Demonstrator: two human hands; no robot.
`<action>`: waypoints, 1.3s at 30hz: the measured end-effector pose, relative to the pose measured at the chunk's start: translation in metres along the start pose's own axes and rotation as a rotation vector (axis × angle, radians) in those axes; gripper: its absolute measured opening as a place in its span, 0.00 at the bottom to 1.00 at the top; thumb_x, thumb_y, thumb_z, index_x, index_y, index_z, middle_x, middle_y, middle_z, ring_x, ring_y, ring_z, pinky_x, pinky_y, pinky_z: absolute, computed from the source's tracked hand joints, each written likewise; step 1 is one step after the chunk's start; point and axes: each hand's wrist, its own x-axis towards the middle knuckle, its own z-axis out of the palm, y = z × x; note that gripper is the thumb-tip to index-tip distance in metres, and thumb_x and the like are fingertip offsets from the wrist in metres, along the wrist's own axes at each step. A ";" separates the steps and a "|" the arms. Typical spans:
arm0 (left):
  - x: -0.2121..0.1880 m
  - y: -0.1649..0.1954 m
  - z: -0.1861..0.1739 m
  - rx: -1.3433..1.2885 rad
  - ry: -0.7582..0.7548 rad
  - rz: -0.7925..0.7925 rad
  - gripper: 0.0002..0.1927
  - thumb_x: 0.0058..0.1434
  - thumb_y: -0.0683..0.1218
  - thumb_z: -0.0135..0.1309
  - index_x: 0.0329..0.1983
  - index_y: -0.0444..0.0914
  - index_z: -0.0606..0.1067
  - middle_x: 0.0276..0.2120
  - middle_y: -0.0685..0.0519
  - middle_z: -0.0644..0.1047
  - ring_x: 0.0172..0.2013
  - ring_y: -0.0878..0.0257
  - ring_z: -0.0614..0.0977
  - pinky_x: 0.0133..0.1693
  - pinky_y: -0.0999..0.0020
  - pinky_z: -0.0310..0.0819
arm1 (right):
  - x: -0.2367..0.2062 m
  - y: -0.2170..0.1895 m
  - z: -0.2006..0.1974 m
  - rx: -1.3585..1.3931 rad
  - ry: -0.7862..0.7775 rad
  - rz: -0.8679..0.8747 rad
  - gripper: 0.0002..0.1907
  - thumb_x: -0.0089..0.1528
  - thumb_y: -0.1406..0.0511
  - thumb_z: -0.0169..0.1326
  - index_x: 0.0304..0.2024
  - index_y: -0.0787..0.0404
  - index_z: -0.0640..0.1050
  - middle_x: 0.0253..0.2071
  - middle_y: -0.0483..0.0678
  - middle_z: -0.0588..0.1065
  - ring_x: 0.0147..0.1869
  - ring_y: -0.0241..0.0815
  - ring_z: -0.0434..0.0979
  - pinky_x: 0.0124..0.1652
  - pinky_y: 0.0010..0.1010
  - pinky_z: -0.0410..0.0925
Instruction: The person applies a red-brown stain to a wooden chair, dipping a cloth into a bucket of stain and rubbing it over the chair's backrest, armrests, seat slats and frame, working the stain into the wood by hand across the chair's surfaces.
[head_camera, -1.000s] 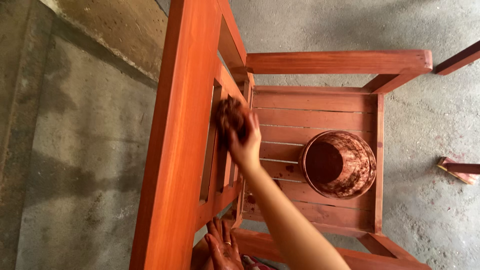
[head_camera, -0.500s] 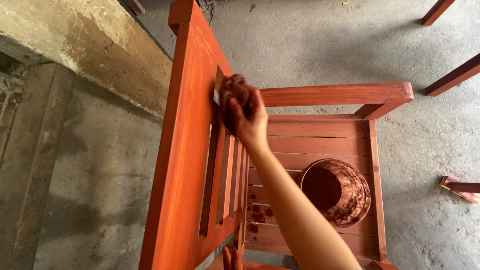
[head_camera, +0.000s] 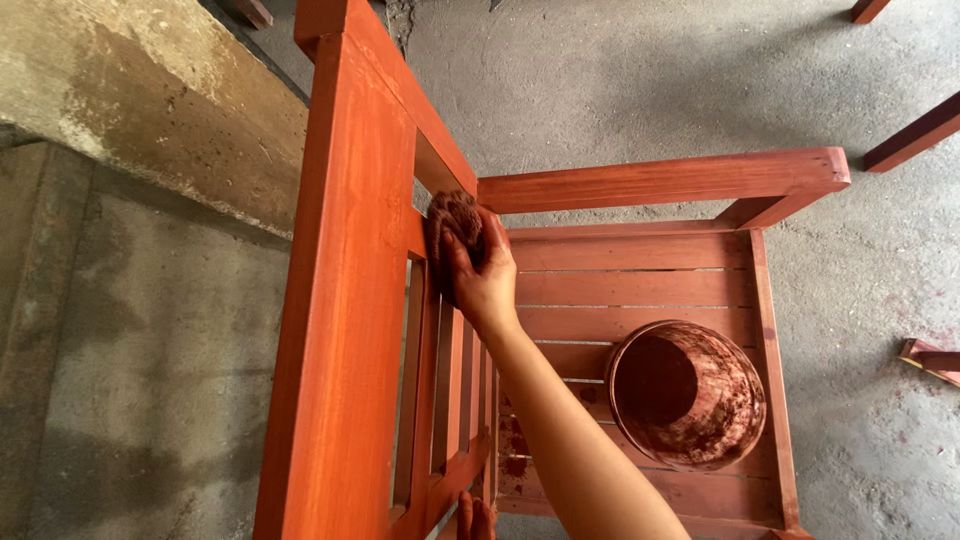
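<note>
Stain-soaked rag (head_camera: 455, 215), dark brown wad, was pressed against the inner face of the chair back (head_camera: 350, 300), high up near the top rail, just where the armrest (head_camera: 660, 180) joined it. Rag sat under and ahead of the fingertips, bulging out past them toward the top; the fingers (head_camera: 470, 255) were curled over it from below, closed around the wad, stained reddish. Right hand (head_camera: 485, 275) held it, palm toward the slats, forearm running down to the bottom edge of the head view.

Left hand (head_camera: 475, 520) was only partly in view at the bottom edge, a few stained fingers touching the lower part of the chair back near the seat; whether they gripped or just rested, cannot tell.

Chair was wooden, orange-red, wet-looking coat. Vertical slats (head_camera: 450, 380) ran below the rag. Seat boards (head_camera: 630, 290) were slatted, with dark drips near the back. A round bucket (head_camera: 690, 395), smeared with dark red stain inside and on the rim, stood on the seat, well apart from the rag, right of the forearm.

Concrete floor (head_camera: 620, 80) all around. Concrete step or wall (head_camera: 130, 110) at left. Other red wood pieces (head_camera: 915, 130) at the right edge.
</note>
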 end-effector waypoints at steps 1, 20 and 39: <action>0.002 0.001 0.002 0.004 -0.002 0.011 0.46 0.59 0.73 0.35 0.79 0.54 0.50 0.76 0.57 0.54 0.73 0.57 0.57 0.69 0.53 0.38 | -0.003 0.011 -0.001 -0.014 0.005 0.056 0.22 0.64 0.67 0.58 0.61 0.63 0.71 0.57 0.57 0.75 0.61 0.51 0.77 0.59 0.37 0.70; 0.024 -0.015 0.009 0.052 -0.047 -0.066 0.42 0.62 0.70 0.36 0.78 0.53 0.54 0.74 0.57 0.58 0.70 0.58 0.61 0.66 0.54 0.42 | -0.048 0.164 -0.038 -0.188 0.071 0.534 0.25 0.61 0.64 0.60 0.61 0.56 0.71 0.57 0.54 0.75 0.60 0.52 0.75 0.58 0.40 0.69; 0.000 -0.046 -0.072 0.004 0.034 -0.008 0.38 0.64 0.66 0.36 0.78 0.53 0.58 0.73 0.57 0.62 0.67 0.58 0.65 0.64 0.55 0.46 | -0.201 0.007 -0.079 -0.287 -0.290 -0.037 0.19 0.61 0.68 0.63 0.54 0.65 0.78 0.56 0.59 0.77 0.66 0.63 0.71 0.65 0.50 0.60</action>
